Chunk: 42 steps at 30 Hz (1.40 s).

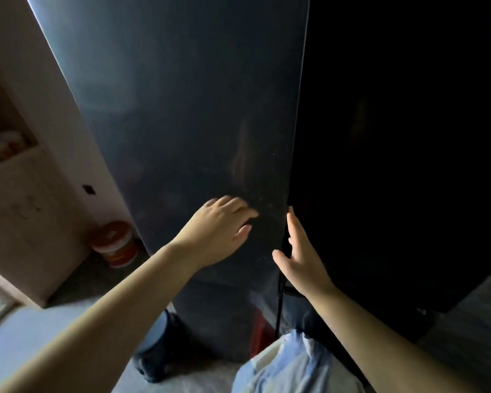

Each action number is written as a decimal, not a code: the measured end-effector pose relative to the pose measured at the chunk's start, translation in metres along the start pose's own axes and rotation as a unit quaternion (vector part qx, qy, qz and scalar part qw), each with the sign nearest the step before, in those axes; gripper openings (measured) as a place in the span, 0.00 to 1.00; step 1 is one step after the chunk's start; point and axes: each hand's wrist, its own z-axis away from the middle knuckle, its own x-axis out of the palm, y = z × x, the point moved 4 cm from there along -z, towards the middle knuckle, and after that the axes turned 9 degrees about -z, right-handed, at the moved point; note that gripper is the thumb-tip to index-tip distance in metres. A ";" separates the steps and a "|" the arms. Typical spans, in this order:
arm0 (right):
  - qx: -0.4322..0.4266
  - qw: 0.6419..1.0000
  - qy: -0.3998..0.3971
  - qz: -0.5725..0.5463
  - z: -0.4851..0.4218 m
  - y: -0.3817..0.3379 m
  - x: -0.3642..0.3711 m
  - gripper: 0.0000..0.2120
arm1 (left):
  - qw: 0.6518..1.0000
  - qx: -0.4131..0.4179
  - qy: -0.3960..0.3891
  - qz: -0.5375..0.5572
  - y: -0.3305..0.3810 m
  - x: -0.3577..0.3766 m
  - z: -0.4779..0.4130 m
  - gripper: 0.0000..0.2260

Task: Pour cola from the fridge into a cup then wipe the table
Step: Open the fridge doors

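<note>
Here, a dark two-door fridge [182, 123], both doors shut, seam running down the middle. Left hand [219, 225] flat against the left door, fingers spread and loose, grip open, nothing held. Right hand [298, 253] at the seam, fingers straight, thumb out, fingertips at the door edge; grip open, holding nothing. Cola out of sight, no cup visible. On the floor left of the fridge, an orange-and-white tub [115, 243].
</note>
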 end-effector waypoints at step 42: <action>-0.127 0.987 -0.020 -0.092 0.093 -0.042 0.083 0.33 | 0.920 0.227 0.167 -0.273 0.006 -0.083 0.161 0.08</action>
